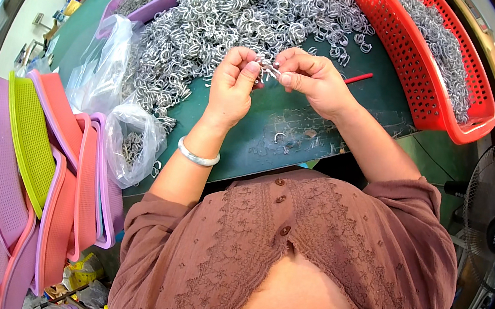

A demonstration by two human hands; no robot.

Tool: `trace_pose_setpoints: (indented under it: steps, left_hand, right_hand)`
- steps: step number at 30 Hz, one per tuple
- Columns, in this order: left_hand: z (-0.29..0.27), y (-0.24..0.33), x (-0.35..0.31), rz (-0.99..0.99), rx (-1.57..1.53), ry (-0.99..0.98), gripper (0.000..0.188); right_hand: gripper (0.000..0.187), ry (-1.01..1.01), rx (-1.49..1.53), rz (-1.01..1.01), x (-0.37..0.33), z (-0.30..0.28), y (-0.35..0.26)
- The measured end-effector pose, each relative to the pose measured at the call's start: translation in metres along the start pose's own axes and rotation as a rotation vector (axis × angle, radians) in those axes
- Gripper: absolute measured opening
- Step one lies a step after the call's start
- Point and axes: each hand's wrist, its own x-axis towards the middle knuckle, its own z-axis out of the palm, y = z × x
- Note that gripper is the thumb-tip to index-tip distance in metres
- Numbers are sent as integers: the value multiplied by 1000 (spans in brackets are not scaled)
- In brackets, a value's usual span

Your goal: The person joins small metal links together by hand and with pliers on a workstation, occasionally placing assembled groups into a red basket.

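Both of my hands meet over the near side of a big heap of small silvery metal rings [214,25]. Between them are a few linked metal rings [267,68], pinched from either side. My left hand [233,84] closes thumb and forefinger on one end, and a silver bangle [197,154] circles that wrist. My right hand [316,83] pinches the other end, its fingers curled. The exact shape of the small pieces is partly hidden by the fingertips. Just beyond my right hand lies a thin red stick [359,78] on the dark green table [250,136].
A red perforated basket [422,59] full of metal pieces stands at the right, near a fan [492,218]. A lilac basket [142,6] of pieces is at the far left. An open plastic bag [129,151] holds rings, beside stacked empty baskets [8,167].
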Motion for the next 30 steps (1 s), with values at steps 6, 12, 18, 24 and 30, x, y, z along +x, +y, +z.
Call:
trace_pose_setpoints:
  steps: [6, 12, 18, 24, 30]
  left_hand:
    - [-21, -1, 7, -47, -408, 133, 9]
    - [-7, 10, -13, -129, -441, -15, 10]
    - [-5, 11, -16, -150, -511, -32, 12]
    - [-4, 10, -15, -154, -545, -45, 11]
    - [-4, 10, -15, -152, -572, -67, 11]
  right_hand:
    - [5, 2, -52, -4, -5, 10, -9]
    - [5, 79, -349, -212, -4, 9, -5]
    - [8, 103, -288, -196, -6, 9, 2]
    - [8, 112, -248, -184, -6, 10, 2]
    - [8, 112, -280, -193, -5, 9, 2]
